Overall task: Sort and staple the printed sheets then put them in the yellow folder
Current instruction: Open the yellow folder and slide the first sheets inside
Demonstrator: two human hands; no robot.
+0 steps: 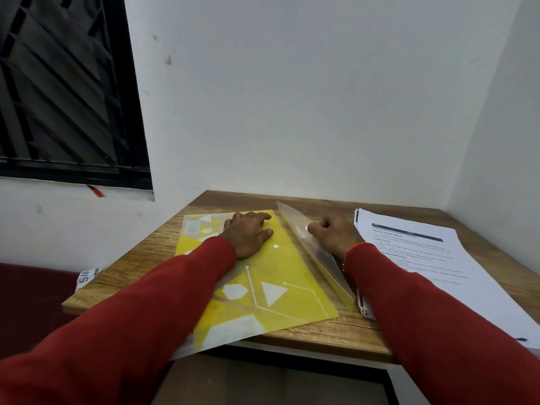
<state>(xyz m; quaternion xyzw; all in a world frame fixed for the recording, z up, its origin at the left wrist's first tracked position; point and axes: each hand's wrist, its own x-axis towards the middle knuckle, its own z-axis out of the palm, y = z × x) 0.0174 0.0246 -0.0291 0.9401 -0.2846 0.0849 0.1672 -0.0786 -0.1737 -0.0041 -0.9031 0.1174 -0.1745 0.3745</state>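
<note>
The yellow folder (263, 276) is lying on the table (140, 258). The left hand (248, 233) is pressing it with straight fingers; the right hand (333, 233) is pinching its clear flap (295, 222). The printed sheets (432, 258) are lying beside.

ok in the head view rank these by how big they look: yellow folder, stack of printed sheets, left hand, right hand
1. yellow folder
2. stack of printed sheets, partly cut off at the frame edge, so its rank against the folder is unsure
3. left hand and right hand look alike

Long red sleeves (152, 311), red thread at right wrist
</note>
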